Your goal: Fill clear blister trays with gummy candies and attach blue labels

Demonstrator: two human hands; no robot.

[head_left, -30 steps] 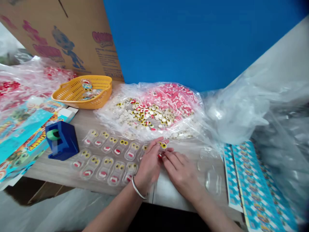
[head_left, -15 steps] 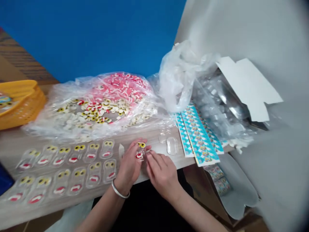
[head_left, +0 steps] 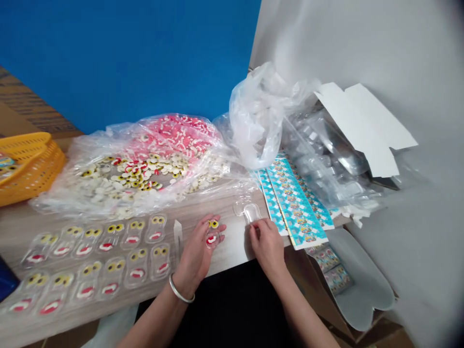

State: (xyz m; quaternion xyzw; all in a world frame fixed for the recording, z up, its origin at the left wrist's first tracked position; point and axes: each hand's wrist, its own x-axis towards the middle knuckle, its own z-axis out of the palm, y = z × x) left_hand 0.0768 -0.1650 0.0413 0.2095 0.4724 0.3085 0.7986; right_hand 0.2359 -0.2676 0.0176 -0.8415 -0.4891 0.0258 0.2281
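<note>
Left hand [head_left: 195, 253] is cradling a googly-eyed case [head_left: 212, 233] while the right fingers [head_left: 255, 227] are touching a clear shell [head_left: 251, 211] on the worktop [head_left: 229, 241], can't tell if gripping. Lifting is calling for a light pinch imo.

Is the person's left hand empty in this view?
No, the left hand holds a clear plastic shell with yellow eye pieces and a red-and-white mouth piece in it.

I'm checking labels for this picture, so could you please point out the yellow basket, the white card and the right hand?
Yellow basket [head_left: 40, 173]: head view, side wall.
White card [head_left: 366, 126]: head view, flat face.
Right hand [head_left: 268, 245]: head view, back of hand.
</note>
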